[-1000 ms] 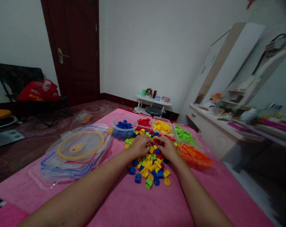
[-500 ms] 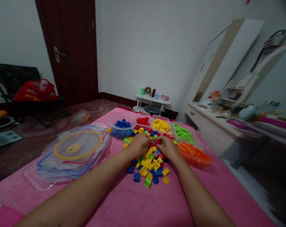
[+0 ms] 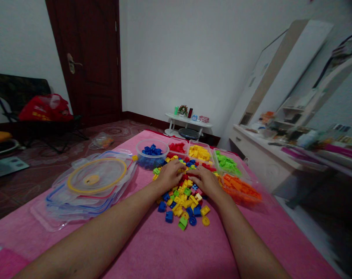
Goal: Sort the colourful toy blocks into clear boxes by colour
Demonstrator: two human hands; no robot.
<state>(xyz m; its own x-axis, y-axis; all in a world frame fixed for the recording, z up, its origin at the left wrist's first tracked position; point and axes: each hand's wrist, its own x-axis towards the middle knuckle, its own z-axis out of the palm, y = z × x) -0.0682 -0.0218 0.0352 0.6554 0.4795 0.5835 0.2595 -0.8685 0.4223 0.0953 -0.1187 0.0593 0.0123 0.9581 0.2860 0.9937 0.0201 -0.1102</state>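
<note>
A heap of mixed toy building bricks [image 3: 180, 199] in yellow, blue, green and red lies on the table between my forearms. Over the heap's far left part rests my left hand [image 3: 171, 173], its fingers reaching across the bricks and slightly bent. My right hand [image 3: 206, 179] faces it from the right, fingers stretched toward the left hand with the thumb apart. Red bricks [image 3: 184, 177] show in the narrow gap between the two hands. Neither hand plainly grips a brick; the undersides of the fingers are hidden.
Beyond the heap stand a round tub [image 3: 152, 158] of blue bricks and clear boxes of red [image 3: 177, 147], yellow [image 3: 199, 153], green [image 3: 228, 162] and orange bricks [image 3: 241, 190]. Stacked lids [image 3: 97, 176] lie left on the pink cloth [image 3: 176, 252].
My hands stay over the heap. The right hand's fingers have straightened and reach further left over the red bricks. The whole view has shifted slightly.
</note>
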